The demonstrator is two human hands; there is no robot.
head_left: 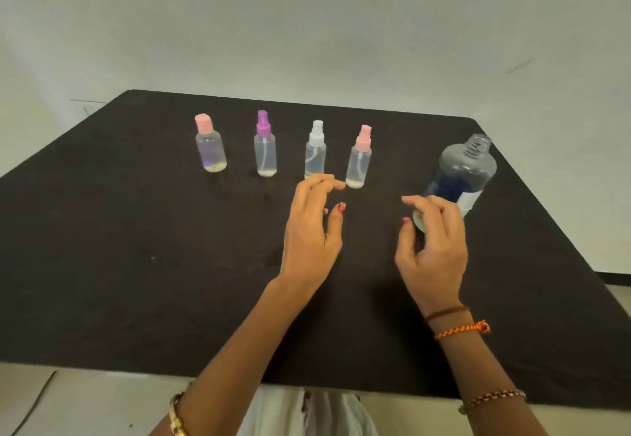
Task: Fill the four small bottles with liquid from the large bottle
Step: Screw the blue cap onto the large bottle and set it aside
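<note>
A: Where did things stand relative to the large bottle point(459, 176)?

B: 4 capped small bottles point(210, 147) lined the worktop point(136, 264) to its left, reachable. Left hand point(312, 230) hovered loose, empty; right hand point(432, 247) half-open, holding nothing, beside it, probably reaching.

— Where do the four small bottles point(283, 150) stand on the table point(136, 264)?
— In a row beyond the left hand point(312, 230), running off to its left; the last stands just past its fingertips.
— And the large bottle point(459, 179)?
— Right behind the right hand point(432, 247), to the right of the row.
</note>
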